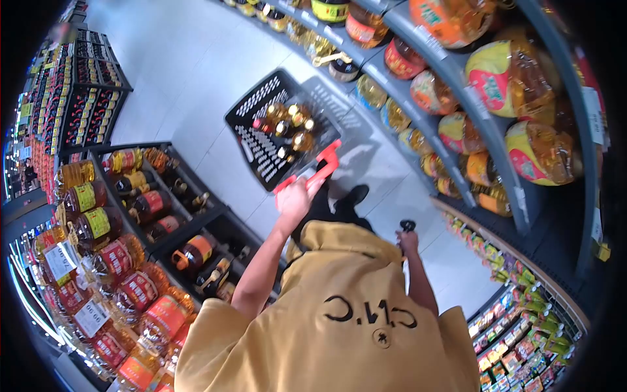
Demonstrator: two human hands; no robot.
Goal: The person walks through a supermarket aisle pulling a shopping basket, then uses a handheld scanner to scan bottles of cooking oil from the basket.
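My left hand is closed around the red handle of a black shopping basket. The basket has slotted walls and is in front of my feet. Several bottles with gold and red caps are gathered inside it. On the other side of my body, my right hand is closed on a small dark object with a rounded top. Its lower part is hidden by the fingers, so its kind cannot be made out.
Shelves of large oil bottles rise on the right. At the left stands a display of bottles with price cards. Packets fill a rack at lower right. A tiled floor runs between; another bottle stand is farther left.
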